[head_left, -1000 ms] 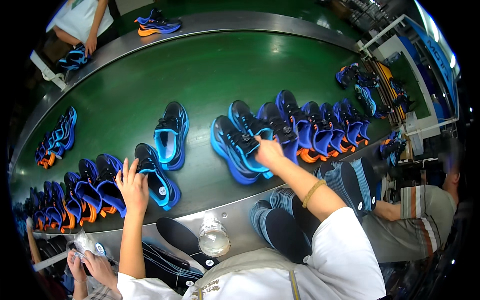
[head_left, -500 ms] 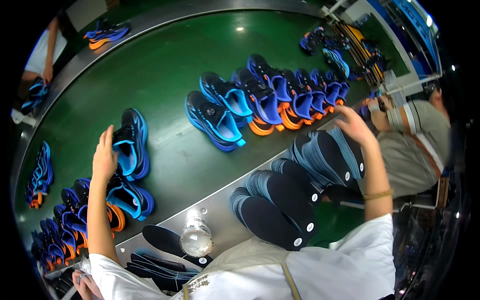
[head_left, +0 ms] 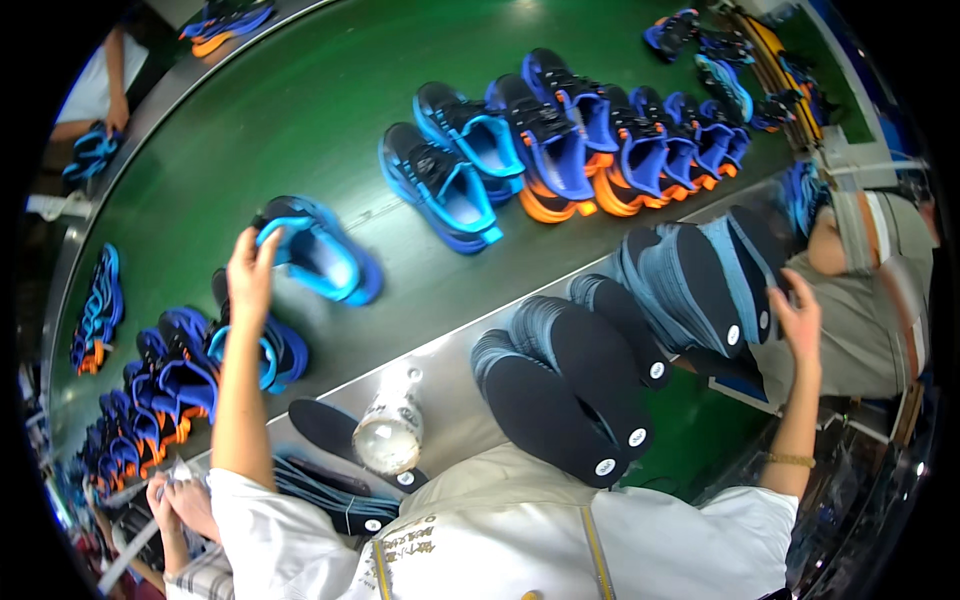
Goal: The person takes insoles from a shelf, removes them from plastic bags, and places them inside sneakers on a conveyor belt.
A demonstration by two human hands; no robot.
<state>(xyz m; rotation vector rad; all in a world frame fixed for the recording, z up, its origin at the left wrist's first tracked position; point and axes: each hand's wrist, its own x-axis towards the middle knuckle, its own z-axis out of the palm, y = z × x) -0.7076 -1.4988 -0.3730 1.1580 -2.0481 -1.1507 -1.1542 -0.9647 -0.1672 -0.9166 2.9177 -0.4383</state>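
My left hand (head_left: 252,275) has its fingers curled at the tongue and collar of a black and blue sneaker (head_left: 345,262) with a light-blue lining. That sneaker is turned, its heel pointing to the lower right. Just below, another light-blue-lined sneaker (head_left: 288,350) is partly hidden by my left forearm. Over at the right, my right hand (head_left: 797,312) has finger and thumb at the edge of a black insole (head_left: 757,240), on the rightmost pile. The insole's edge appears raised from the pile. More insole stacks (head_left: 560,365) lie along the metal ledge, near my body.
Sneakers stand in a row (head_left: 560,150) on the green belt (head_left: 300,130), with others at left (head_left: 160,385). A clear bottle (head_left: 388,440) and loose insoles (head_left: 330,425) are on the ledge (head_left: 450,400). A seated person (head_left: 880,300) is at right; another person's hands (head_left: 180,505) show lower left.
My left hand has closed on the sneaker, which has turned with its heel swinging rightward. My right hand has moved down to the rightmost insole pile. The whole view has shifted.
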